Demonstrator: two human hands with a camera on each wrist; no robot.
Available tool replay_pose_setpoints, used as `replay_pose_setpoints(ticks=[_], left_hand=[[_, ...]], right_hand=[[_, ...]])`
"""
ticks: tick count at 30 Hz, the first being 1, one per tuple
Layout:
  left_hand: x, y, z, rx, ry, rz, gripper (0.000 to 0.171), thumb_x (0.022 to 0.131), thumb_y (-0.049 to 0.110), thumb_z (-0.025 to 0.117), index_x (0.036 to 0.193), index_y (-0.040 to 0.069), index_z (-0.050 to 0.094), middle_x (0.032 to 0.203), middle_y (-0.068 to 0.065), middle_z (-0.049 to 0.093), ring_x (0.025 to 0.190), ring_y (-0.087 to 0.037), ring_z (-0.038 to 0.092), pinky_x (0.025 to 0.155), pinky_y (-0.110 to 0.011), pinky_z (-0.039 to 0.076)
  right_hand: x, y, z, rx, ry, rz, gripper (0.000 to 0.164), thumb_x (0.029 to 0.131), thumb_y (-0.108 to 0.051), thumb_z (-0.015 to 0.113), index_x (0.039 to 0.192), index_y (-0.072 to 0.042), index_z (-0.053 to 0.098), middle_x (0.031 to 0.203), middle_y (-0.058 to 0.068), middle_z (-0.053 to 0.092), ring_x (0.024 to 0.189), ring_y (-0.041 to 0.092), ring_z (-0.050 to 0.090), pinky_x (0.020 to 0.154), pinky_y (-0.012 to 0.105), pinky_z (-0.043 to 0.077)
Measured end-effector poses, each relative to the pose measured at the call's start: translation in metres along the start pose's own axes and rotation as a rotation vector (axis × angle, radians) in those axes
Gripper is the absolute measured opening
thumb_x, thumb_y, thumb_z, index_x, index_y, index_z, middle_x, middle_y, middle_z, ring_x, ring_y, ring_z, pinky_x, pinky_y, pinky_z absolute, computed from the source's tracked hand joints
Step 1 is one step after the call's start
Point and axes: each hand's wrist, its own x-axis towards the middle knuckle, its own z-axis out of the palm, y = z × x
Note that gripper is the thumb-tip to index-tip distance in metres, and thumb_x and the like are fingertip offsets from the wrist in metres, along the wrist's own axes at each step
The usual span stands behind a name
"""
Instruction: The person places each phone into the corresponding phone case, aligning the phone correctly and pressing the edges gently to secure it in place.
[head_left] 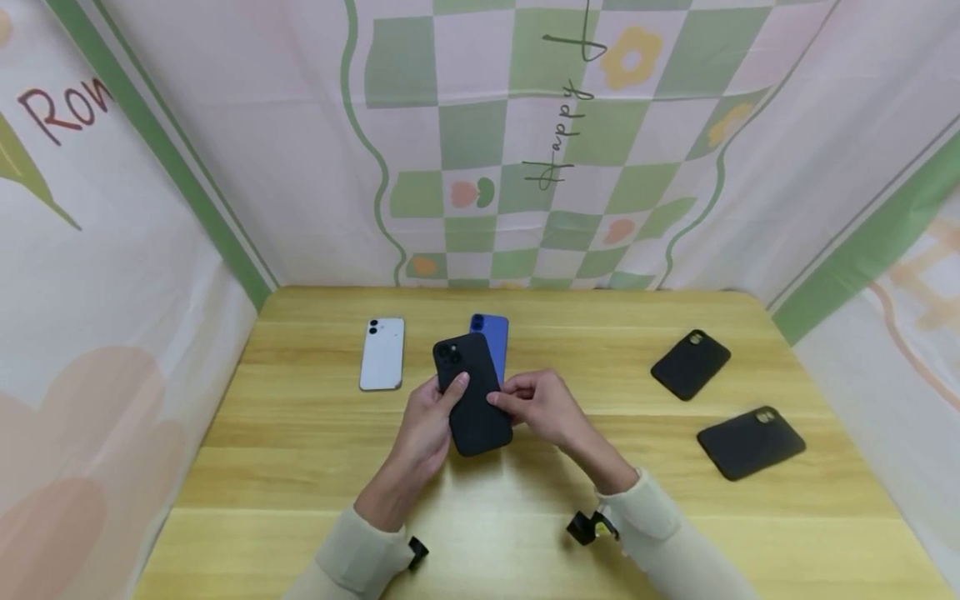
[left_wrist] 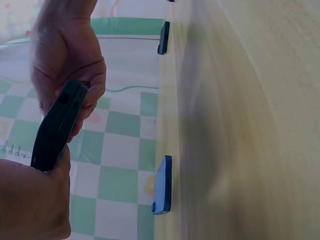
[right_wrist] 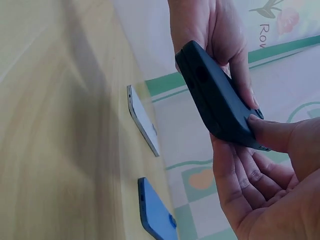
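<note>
A black phone in a black case [head_left: 480, 408] is held up over the table, camera end away from me and back side up in the head view. My left hand [head_left: 423, 425] grips its left side, the thumb lying on the back near the camera. At the right long edge, my right hand [head_left: 543, 404] pinches the case between thumb and fingers. The right wrist view shows the thick dark edge of the cased phone [right_wrist: 215, 100] with cutouts at its end. Partly covered by it in the head view, a blue phone [head_left: 495, 333] lies on the table.
A white phone [head_left: 382, 354] lies to the left of the blue one. Two black phone cases [head_left: 692, 365] with camera cutouts lie at the right, the nearer case [head_left: 752, 442] turned sideways. Patterned cloth [head_left: 480, 133] hangs behind the wooden table [head_left: 300, 467].
</note>
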Motion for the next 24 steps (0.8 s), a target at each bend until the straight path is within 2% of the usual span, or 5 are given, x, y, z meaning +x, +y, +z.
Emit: replay_pose_setpoints(ticks=[9,15,19,21,24], left_hand=[[0.0,0.004,-0.002,-0.02,-0.031,-0.002,0.045,0.11,0.016,0.06,0.149,-0.004,0.053,0.149,-0.02,0.058,0.139,-0.028,0.057,0.117,-0.04,0.047],[0.002,0.008,-0.006,-0.021,-0.077,-0.004,0.045,0.108,0.01,0.061,0.148,-0.007,0.051,0.15,-0.022,0.058,0.137,-0.027,0.058,0.112,-0.034,0.051],[0.003,0.014,-0.01,-0.052,-0.066,-0.019,0.046,0.105,0.005,0.064,0.147,-0.009,0.052,0.148,-0.023,0.059,0.135,-0.028,0.06,0.109,-0.033,0.053],[0.002,0.016,-0.012,-0.055,-0.057,-0.032,0.045,0.104,0.004,0.066,0.145,-0.01,0.053,0.146,-0.023,0.06,0.132,-0.028,0.062,0.107,-0.032,0.054],[0.001,0.018,-0.014,-0.039,-0.052,-0.048,0.043,0.103,0.004,0.068,0.142,-0.01,0.056,0.142,-0.023,0.063,0.126,-0.025,0.066,0.104,-0.032,0.056]], right_hand=[[-0.005,-0.003,0.001,-0.014,0.012,0.003,0.013,0.098,-0.01,0.076,0.097,0.003,0.079,0.081,0.009,0.078,0.068,0.02,0.074,0.072,0.052,0.065],[-0.009,-0.004,-0.002,0.002,-0.025,-0.009,0.014,0.098,-0.009,0.076,0.099,0.005,0.078,0.082,0.01,0.078,0.07,0.019,0.073,0.067,0.036,0.064],[-0.011,-0.006,-0.005,-0.039,-0.067,-0.036,0.013,0.097,-0.01,0.078,0.096,0.003,0.079,0.08,0.008,0.077,0.07,0.017,0.071,0.063,0.032,0.062],[-0.013,-0.007,-0.006,-0.079,-0.093,-0.063,0.013,0.096,-0.012,0.079,0.092,0.0,0.08,0.077,0.005,0.076,0.068,0.016,0.068,0.059,0.028,0.058],[-0.014,-0.009,-0.008,-0.144,-0.119,-0.108,0.013,0.095,-0.014,0.08,0.087,-0.004,0.079,0.072,0.0,0.071,0.062,0.013,0.059,0.052,0.02,0.045]])
